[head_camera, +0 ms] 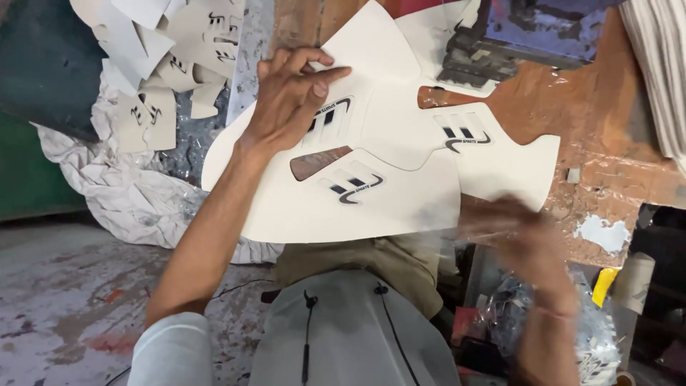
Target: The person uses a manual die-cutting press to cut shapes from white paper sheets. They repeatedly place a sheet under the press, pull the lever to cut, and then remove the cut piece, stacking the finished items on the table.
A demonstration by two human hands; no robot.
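Light grey short-sleeved top over olive trousers, thin black earphone cable down the chest, bare forearms.

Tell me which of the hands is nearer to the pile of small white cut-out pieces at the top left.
Left. The left hand presses on the large white printed sheets, just right of the pile. The blurred right hand is far off, lower right.

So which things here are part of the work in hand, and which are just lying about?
In hand:
- left hand, pressed flat on the white cut sheets with dark stripe prints
- right hand, blurred, at their near edge

Lying about:
- pile of smaller cut pieces
- crumpled white cloth
- yellow strip
- cardboard tube
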